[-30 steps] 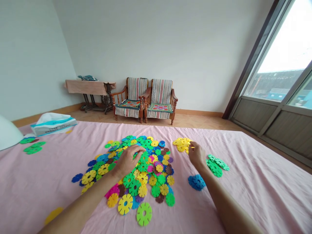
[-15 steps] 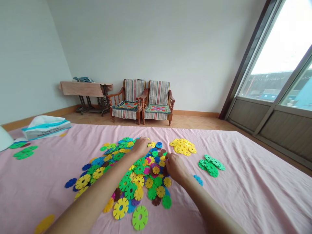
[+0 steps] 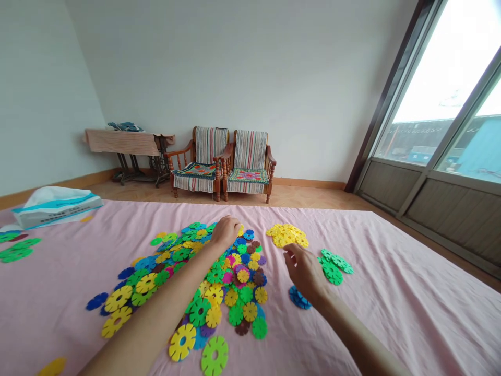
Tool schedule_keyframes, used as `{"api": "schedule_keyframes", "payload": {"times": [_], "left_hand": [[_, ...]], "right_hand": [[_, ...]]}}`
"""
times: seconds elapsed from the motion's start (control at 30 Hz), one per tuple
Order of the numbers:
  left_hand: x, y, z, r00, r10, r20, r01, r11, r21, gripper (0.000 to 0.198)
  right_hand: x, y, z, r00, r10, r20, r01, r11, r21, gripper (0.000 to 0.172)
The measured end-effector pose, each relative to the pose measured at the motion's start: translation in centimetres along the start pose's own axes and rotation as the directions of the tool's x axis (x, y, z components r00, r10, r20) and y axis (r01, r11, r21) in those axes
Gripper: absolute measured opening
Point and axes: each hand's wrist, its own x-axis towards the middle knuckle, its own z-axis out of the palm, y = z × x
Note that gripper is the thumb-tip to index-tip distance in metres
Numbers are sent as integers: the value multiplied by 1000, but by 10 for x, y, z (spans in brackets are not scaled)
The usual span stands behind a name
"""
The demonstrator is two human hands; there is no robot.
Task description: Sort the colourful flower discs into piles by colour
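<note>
A spread of snowflake discs (image 3: pixel 199 312) in green, yellow, blue, brown, pink and purple lies on the pink cloth (image 3: pixel 391 292). Over its far edge is my left hand (image 3: pixel 226 231), fingers curled down by a yellow disc; what they hold, if anything, is hidden. My right hand (image 3: pixel 306 267) is off to the right of the spread, just in front of a heap of yellow discs (image 3: pixel 287 235). Its fingers are bent together, and I cannot make out anything in them. Green discs (image 3: pixel 334 265) lie beyond that hand, and blue discs (image 3: pixel 299 297) partly under its wrist.
A tissue pack (image 3: pixel 58 208) sits at the far left, with green discs (image 3: pixel 18 250) and a brown one nearby. One yellow disc (image 3: pixel 52 367) lies at the near left. Past the cloth stand two wooden armchairs (image 3: pixel 249 162) and a cloth-covered sewing table (image 3: pixel 121 141).
My right hand has left the spread and moved right, toward the yellow heap. My left hand stays over the far edge of the spread. The view has shifted slightly right.
</note>
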Motion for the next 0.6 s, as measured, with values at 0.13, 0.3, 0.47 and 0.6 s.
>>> {"api": "schedule_keyframes", "payload": {"times": [0.13,0.3,0.47,0.6], "left_hand": [[11,16,13,999,-37,17,39,996,-83,24],[29,37,42,994,-74,78,85,984,-157,21],[37,42,51,994,-64,92,77,988,-137,27],[28,37,43,994,-21,103,26,999,-47,25]], "right_hand": [[5,29,0,989,86,-119,-84,996,21,24],[3,44,4,994,55,-90,-55,998,1,25],[2,45,5,996,43,-83,-43,999,6,26],[3,46,9,995,63,-77,-61,998,21,25]]}}
